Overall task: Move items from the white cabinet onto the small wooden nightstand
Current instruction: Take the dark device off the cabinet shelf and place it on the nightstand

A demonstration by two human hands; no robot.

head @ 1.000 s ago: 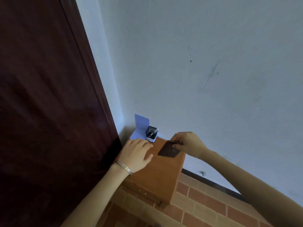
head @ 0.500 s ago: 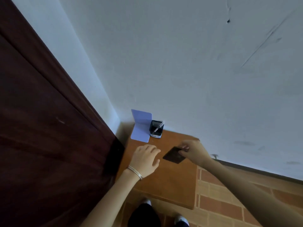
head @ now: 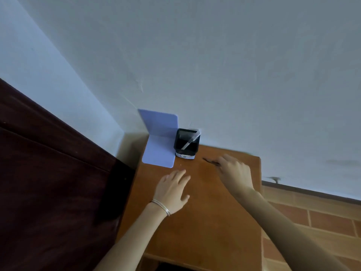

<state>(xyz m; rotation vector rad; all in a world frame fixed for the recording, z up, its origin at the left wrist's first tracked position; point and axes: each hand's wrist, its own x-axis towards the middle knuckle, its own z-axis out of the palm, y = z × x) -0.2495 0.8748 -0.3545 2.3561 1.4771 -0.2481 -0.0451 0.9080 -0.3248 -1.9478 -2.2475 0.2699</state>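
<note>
Dark card (head: 210, 161), judged thin, light and stiff, is pinched at one edge in my right grip (head: 235, 173); left grip (head: 172, 192) lies flat, empty, on nightstand (head: 214, 227).

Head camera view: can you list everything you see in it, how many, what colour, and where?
nightstand: one, orange-brown wood, centre, against the wall.
folded sheet: one, lilac, nightstand's back left, one half upright.
pen holder: one, black, right of the sheet, by the wall.
pen: one, white, leaning in the holder.
dark card: one, blackish, edge-on, low over the nightstand's back right.
wall: two faces, pale grey-blue, behind.
wooden panel: one, dark red-brown, left.
floor: one, brick-patterned red-brown, right.
bracelet: one, silver, left wrist.
left hand: one, fingers straight, over the nightstand's middle.
right hand: one, fingers pinching the dark card.
</note>
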